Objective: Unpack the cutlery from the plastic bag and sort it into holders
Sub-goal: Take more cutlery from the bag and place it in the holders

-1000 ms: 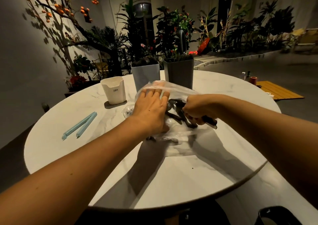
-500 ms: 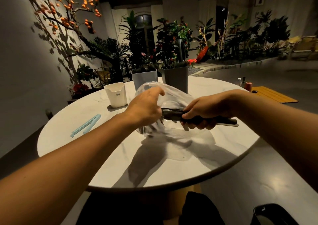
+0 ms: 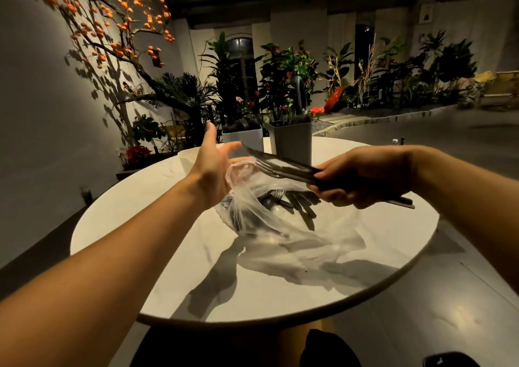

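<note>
The round white table (image 3: 280, 290) holds a clear crinkly plastic bag (image 3: 283, 226) with dark cutlery inside. Above it, the right hand (image 3: 362, 177) grips a bunch of dark-handled forks and knives (image 3: 280, 164). The left hand (image 3: 213, 164) is spread wide, holding nothing. Two tall grey holders (image 3: 292, 142) stand behind.

A round white counter (image 3: 280, 290) is standing on a grey floor (image 3: 421, 324) in dim, warm light. Behind the counter, a branch with orange fruits (image 3: 126, 29) is casting shadows on the pale wall (image 3: 36, 113). Leafy plants (image 3: 289, 77) are lining a curved stone border (image 3: 376, 120) beyond the counter.
</note>
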{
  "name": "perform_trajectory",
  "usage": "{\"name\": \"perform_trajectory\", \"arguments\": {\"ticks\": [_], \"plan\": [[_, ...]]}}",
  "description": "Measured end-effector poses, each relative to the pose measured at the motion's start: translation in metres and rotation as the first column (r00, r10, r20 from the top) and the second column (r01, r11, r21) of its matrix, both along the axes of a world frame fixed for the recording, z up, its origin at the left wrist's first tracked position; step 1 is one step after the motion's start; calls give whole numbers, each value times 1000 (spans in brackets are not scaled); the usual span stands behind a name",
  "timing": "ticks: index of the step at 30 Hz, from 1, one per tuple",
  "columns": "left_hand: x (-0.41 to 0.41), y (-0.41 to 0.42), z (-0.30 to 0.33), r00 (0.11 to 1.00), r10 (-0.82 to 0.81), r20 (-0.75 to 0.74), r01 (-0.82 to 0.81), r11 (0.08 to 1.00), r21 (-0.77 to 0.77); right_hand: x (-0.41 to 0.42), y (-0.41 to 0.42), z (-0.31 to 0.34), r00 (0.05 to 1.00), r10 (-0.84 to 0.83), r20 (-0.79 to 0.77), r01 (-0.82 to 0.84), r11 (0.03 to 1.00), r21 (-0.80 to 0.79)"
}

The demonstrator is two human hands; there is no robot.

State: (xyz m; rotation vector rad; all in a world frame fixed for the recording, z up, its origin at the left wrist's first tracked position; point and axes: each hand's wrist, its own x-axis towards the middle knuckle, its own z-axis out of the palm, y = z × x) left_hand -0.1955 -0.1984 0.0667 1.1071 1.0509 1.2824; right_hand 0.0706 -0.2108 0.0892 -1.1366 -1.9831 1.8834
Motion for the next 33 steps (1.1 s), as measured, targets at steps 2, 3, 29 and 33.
{"name": "perform_trajectory", "arguments": {"ticks": [2,3,29,33], "plan": [[4,-4,-1,987,-162,17,162,978,-133,-4,8,0,996,-28,-86,30,999,20],[6,-8,-3,967,-255,-17,246,947,-208,-7,11,0,990,-64,-125,68,997,32],[17,83,-83,995,-102,2,102,994,49,-105,102,-97,841,-280,-463,323,946,13],[14,80,-84,990,-134,48,132,990,40,-103,101,-100,855,-271,-441,295,955,-15]]}}
